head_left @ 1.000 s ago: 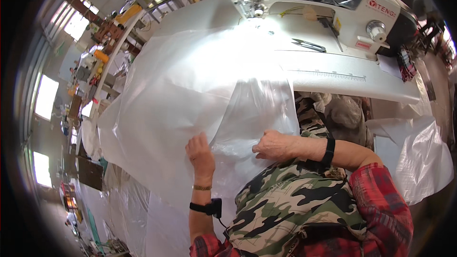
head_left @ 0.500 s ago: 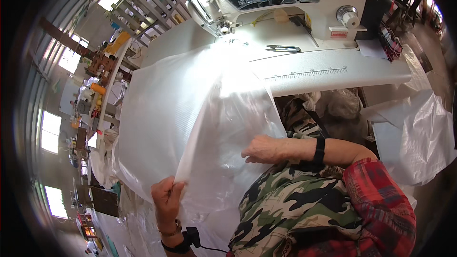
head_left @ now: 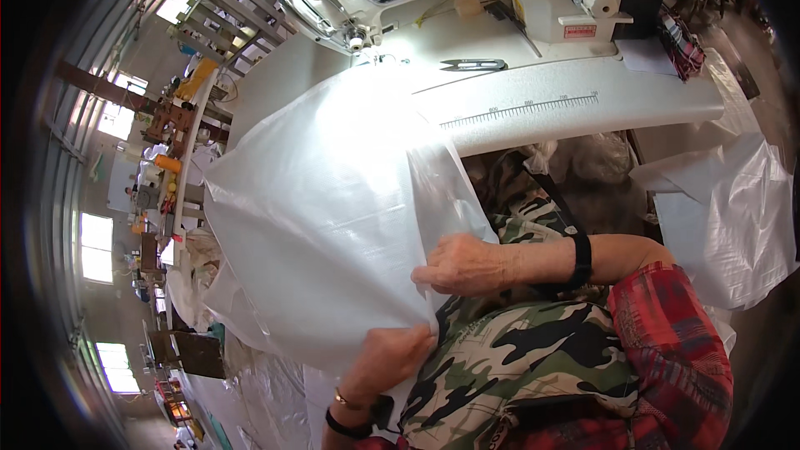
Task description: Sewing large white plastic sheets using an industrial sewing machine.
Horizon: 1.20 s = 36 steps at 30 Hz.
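Observation:
A sheet of translucent white plastic fabric (head_left: 308, 225) spreads from under the needle of a white sewing machine (head_left: 533, 8) down to my lap. My left hand (head_left: 392, 354) is closed on the sheet's near edge, its fingertips at the fold. Just above and to the right, my right hand (head_left: 462, 265) pinches the same edge beside my camouflage apron (head_left: 533, 350). Between the hands and the needle the fabric lies folded over itself. Bright lamp light washes out the part nearest the needle.
Thread snips (head_left: 473, 65) lie on the machine bed behind the ruler-marked table edge (head_left: 533, 108). More white plastic sheeting (head_left: 725, 217) hangs at the right. A cluttered workbench (head_left: 179, 175) runs along the left, with windows beyond.
My left hand has moved right and toward me, drawing the fabric edge across to my right hand. The sheet now covers the earlier open fold. The view has shifted slightly.

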### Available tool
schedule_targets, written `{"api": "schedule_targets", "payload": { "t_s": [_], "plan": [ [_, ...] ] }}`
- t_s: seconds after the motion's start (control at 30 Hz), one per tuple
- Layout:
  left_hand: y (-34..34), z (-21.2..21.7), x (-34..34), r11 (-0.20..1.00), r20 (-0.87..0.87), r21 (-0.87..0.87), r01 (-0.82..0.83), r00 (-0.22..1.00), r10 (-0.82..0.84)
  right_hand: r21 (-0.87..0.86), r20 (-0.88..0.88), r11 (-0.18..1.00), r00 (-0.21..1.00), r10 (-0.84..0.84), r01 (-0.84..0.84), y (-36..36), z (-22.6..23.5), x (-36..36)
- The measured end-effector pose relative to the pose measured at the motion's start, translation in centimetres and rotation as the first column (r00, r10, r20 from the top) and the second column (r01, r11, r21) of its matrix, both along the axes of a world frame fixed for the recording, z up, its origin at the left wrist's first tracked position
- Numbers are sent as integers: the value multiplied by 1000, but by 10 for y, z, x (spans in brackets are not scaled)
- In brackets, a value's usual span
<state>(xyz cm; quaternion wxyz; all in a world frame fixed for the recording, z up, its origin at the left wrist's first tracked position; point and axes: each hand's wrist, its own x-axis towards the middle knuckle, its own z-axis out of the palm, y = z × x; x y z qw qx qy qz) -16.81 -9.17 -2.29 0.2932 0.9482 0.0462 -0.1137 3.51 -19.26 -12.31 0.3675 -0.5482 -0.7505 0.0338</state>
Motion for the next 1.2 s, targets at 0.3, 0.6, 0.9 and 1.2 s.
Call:
{"api": "schedule_targets", "payload": {
  "t_s": [0.3,0.6,0.9,1.2],
  "plan": [
    [35,9,102,953,272,-23,-301,916,295,60,24,983,985,173,-174,-17,30,-16],
    [47,-19,126,720,71,-538,-438,828,557,-213,-394,858,762,-514,468,-48,-2,19],
    [45,-31,126,636,1,-635,-439,822,569,-555,-674,770,372,-638,314,-19,-9,27],
    [46,-36,124,586,18,-710,-392,820,571,-427,-672,827,483,-561,366,-19,7,20]
  ]
}}
